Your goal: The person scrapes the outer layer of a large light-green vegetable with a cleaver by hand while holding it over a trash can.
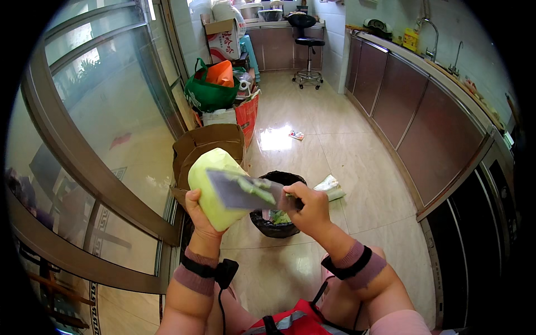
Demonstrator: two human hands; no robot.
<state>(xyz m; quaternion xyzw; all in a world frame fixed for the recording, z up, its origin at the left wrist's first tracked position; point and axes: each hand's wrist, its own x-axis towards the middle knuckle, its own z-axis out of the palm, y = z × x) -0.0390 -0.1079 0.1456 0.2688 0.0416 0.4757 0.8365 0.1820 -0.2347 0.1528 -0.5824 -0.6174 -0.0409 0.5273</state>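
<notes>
A large pale green, peeled melon or gourd (215, 188) rests in my left hand (203, 215), whose thumb presses its near left side. My right hand (312, 207) grips the handle of a wide-bladed cleaver (243, 192). The blade is blurred and lies across the right side of the gourd in this view; whether it touches the flesh I cannot tell. Strips of green peel (255, 189) cling to the blade. Below the cleaver stands a bin lined with a black plastic bag (276, 230), with green scraps inside.
An open cardboard box (209, 136) stands beyond the gourd, near a green bag (211, 92) and other boxes. On the tiled floor lie a pale green-and-white piece (331, 188) and a small packet (296, 135). Glass sliding doors are left, cabinets (398, 100) right, a wheeled stool (309, 42) behind.
</notes>
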